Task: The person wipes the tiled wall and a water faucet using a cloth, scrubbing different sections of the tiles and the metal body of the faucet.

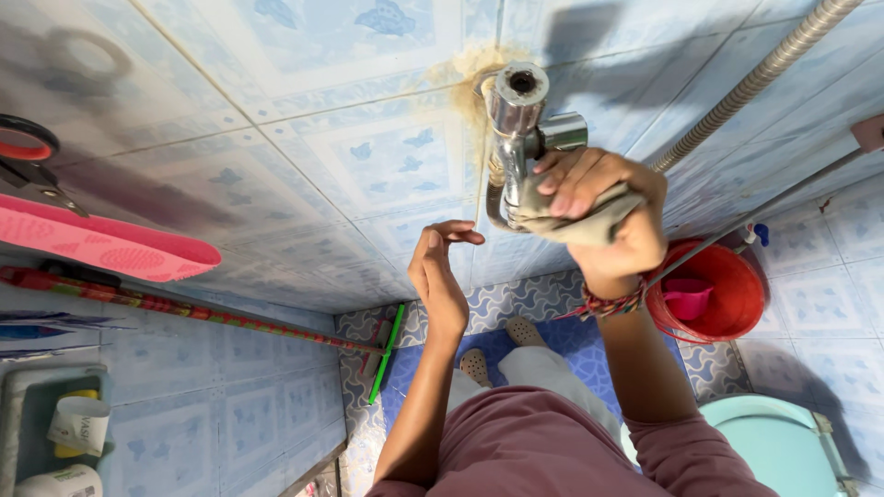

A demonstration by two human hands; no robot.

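A chrome wall tap (516, 124) juts out from the blue patterned tile wall, with rust stains around its base. My right hand (603, 207) grips a grey cloth (575, 221) and presses it against the lower part of the tap. A red braided bracelet circles that wrist. My left hand (440, 271) hangs free just left of the tap, fingers loosely bent, holding nothing. A ribbed metal hose (755, 78) runs from behind my right hand up to the top right.
A red bucket (714, 294) with a pink scoop stands on the floor at right, beside a pale green toilet (773, 442). A pink tray (92, 244), scissors (32, 161) and a long-handled green brush (382, 354) sit at left. My sandalled feet show below.
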